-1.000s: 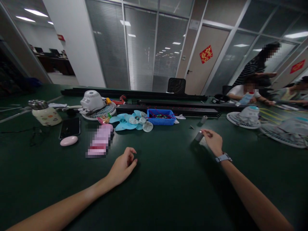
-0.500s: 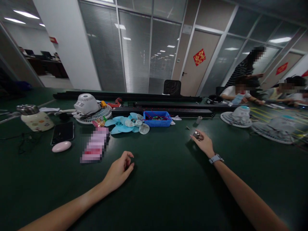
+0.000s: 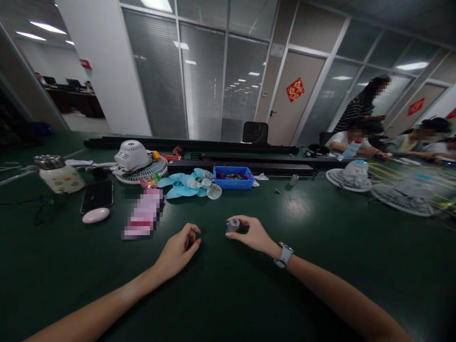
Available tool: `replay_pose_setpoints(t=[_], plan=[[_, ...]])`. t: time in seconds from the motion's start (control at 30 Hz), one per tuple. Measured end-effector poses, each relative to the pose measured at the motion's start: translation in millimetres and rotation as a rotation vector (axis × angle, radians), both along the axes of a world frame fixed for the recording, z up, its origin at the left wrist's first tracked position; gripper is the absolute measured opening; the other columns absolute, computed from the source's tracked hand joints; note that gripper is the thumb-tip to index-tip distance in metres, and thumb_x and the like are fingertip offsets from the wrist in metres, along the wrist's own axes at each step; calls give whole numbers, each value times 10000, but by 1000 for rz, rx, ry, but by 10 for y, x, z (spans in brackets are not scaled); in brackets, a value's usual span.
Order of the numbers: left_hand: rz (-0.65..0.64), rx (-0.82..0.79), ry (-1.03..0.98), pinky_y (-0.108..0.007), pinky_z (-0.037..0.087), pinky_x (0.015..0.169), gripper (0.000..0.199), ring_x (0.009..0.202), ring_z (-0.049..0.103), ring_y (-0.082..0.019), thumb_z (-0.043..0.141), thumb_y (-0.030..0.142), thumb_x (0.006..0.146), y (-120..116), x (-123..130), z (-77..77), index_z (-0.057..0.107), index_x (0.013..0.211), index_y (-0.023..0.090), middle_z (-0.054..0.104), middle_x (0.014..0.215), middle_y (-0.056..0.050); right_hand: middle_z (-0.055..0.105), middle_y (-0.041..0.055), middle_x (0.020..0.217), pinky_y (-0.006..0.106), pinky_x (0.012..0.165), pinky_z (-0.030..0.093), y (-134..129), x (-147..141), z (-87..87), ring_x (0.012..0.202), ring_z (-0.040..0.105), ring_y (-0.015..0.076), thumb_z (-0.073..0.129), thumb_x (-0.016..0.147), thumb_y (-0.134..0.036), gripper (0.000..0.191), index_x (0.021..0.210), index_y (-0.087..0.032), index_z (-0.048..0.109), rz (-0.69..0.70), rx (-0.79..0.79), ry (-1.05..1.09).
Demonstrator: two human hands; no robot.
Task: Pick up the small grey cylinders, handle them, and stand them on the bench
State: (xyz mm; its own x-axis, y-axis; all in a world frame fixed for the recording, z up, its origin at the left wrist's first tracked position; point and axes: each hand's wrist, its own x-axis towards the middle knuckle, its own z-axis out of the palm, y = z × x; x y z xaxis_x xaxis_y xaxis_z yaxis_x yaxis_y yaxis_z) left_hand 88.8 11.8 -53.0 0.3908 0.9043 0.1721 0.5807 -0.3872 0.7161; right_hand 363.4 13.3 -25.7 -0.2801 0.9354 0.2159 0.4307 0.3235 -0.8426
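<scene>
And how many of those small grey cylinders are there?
2: the near cylinder, held in the right hand, and the far cylinder, on the green table right of the blue bin. Clutter may hide more.

From my view, the tabletop (image 3: 221, 285) is dark green. At centre I see a blue bin (image 3: 233, 183) beside light-blue fan blades (image 3: 181, 184). Mid-left, the oval case (image 3: 96, 215) is pale pink; far right of centre, a red diamond poster (image 3: 295, 90) carries gold characters. Upper right, I see a striped dark top (image 3: 352, 113).
</scene>
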Motion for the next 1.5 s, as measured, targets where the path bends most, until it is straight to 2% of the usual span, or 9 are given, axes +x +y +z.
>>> replay_pose_setpoints(t=[0.13,0.33,0.5,0.6,0.77,1.0,1.2,1.37,1.5], plan=[[18,23,-61,-283,459,626,290,671,573,-153,492,401,934,-30,68,85,549,1131,196,627,868,-16,735,38,1032,348,838,533,-27,-317,-47,925,678,188,802,727,-374,438,1116,-204,694,56,-8,14],[-53,159,-91,-357,489,831,389,960,597,-210,515,406,941,60,405,257,614,1283,252,632,1162,-79,723,28,979,319,777,513,-4,-304,-109,863,657,176,782,752,-366,366,1067,-202,694,70,41,3],[-99,179,-33,-359,466,847,274,943,618,-217,536,386,937,153,566,361,763,1026,260,695,998,-56,709,26,937,317,757,494,-6,-303,-142,839,637,177,773,759,-390,355,1040,-189,690,57,60,-11],[-62,195,-12,-355,452,812,254,913,619,-219,556,386,928,156,574,393,768,979,257,705,967,-51,705,25,972,312,773,487,-3,-300,-150,862,629,174,768,765,-401,399,1101,-203,683,76,55,-11],[-36,269,1,-380,428,840,187,925,599,-230,574,285,909,192,568,388,752,876,235,705,926,-42,702,14,940,301,756,477,8,-308,-177,844,624,174,774,754,-417,362,1037,-208,689,69,73,-23],[-124,281,-93,-323,461,780,153,891,606,-207,587,213,882,237,511,380,737,861,231,690,896,-41,696,0,902,312,729,470,41,-328,-215,817,613,189,784,734,-404,295,952,-233,684,63,97,-52],[-200,233,-66,-340,468,820,143,928,642,-216,638,247,866,266,520,421,771,910,279,736,917,-18,687,9,896,315,737,477,37,-331,-173,823,612,191,778,744,-392,289,948,-210,683,60,58,-40],[-75,251,-60,-362,481,793,101,871,650,-216,629,189,840,215,591,427,718,840,237,717,867,-14,693,8,901,319,734,474,27,-318,-188,821,617,190,787,731,-438,336,956,-212,680,46,57,-33],[3,248,-205,-342,514,772,55,867,677,-197,595,183,849,183,538,488,560,814,207,706,872,-7,706,18,956,318,750,485,7,-313,-191,846,633,188,787,738,-427,371,1023,-211,690,51,35,5]])
